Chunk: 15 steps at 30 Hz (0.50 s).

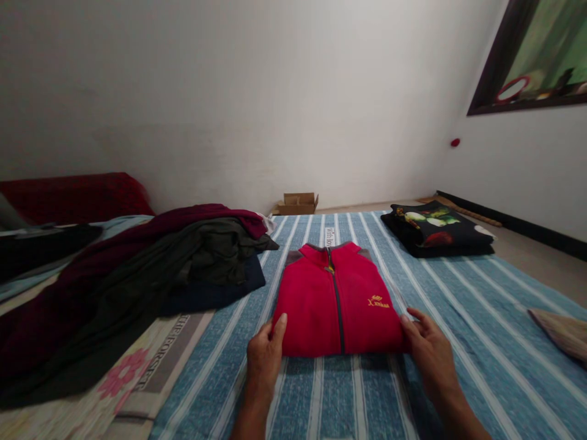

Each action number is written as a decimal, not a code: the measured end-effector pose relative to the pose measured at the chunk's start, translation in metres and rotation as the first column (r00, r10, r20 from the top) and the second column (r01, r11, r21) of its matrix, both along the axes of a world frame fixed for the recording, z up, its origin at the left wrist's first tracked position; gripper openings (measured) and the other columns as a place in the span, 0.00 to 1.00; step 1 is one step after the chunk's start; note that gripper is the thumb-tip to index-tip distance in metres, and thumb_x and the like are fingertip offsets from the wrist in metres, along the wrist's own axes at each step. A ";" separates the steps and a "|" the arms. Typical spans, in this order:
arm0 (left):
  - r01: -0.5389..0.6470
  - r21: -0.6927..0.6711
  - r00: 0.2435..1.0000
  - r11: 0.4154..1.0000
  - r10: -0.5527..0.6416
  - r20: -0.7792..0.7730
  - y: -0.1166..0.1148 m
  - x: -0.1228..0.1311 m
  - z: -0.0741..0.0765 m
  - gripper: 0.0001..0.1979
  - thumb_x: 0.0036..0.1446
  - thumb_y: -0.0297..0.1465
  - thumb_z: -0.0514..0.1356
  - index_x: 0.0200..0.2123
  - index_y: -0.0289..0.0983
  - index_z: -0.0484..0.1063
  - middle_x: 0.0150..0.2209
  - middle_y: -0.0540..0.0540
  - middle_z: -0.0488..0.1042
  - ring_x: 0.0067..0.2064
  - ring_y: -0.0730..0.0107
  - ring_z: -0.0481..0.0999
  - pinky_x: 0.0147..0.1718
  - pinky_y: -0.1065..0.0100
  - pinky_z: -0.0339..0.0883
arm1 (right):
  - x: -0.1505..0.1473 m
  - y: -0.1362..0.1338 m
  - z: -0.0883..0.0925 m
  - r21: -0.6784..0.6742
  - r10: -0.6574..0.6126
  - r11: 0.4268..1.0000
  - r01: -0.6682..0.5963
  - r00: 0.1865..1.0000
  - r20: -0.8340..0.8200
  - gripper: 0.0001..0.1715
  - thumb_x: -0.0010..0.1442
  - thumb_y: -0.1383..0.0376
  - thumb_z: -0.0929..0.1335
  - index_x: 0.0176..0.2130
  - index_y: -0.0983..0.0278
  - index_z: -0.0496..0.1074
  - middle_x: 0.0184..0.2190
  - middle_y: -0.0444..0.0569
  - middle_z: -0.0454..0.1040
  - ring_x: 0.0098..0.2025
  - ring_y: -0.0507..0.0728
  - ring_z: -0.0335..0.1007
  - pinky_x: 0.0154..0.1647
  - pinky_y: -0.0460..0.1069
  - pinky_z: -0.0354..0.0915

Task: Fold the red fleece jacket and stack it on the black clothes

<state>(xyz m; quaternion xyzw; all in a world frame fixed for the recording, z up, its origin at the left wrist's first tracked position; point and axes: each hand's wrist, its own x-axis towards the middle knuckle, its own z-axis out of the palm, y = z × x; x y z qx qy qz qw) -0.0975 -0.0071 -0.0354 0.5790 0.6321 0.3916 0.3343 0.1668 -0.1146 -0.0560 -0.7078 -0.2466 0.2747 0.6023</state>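
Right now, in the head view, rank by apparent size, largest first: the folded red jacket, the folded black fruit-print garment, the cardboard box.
1. folded red jacket
2. folded black fruit-print garment
3. cardboard box

The jacket sits nearest the camera, the box farthest, which favours this order.

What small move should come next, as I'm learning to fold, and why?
Probably slip the left hand and right hand under the sides of the red jacket and lift it slightly: it already looks folded flat, and both hands sit at its lower corners. The folded black garment nearby could take it.
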 end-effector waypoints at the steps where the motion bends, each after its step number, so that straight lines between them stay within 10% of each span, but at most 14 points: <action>1: -0.002 -0.005 1.000 1.000 0.002 0.009 0.000 0.000 -0.001 0.27 0.51 0.50 0.54 0.40 0.34 0.76 0.37 0.44 0.79 0.43 0.56 0.75 0.41 0.64 0.66 | -0.001 0.000 0.001 0.010 -0.008 1.000 0.009 1.000 -0.020 0.36 0.51 0.45 0.66 0.50 0.67 0.65 0.29 0.45 0.75 0.34 0.58 0.72 0.35 0.50 0.66; 15: -0.106 0.152 0.992 0.983 0.115 -0.056 -0.008 0.012 0.012 0.23 0.51 0.51 0.52 0.26 0.38 0.73 0.23 0.50 0.72 0.30 0.64 0.71 0.32 0.67 0.63 | -0.015 0.018 0.001 0.129 -0.036 0.991 0.045 0.997 -0.075 0.34 0.52 0.48 0.66 0.50 0.68 0.64 0.23 0.42 0.72 0.25 0.54 0.68 0.27 0.47 0.63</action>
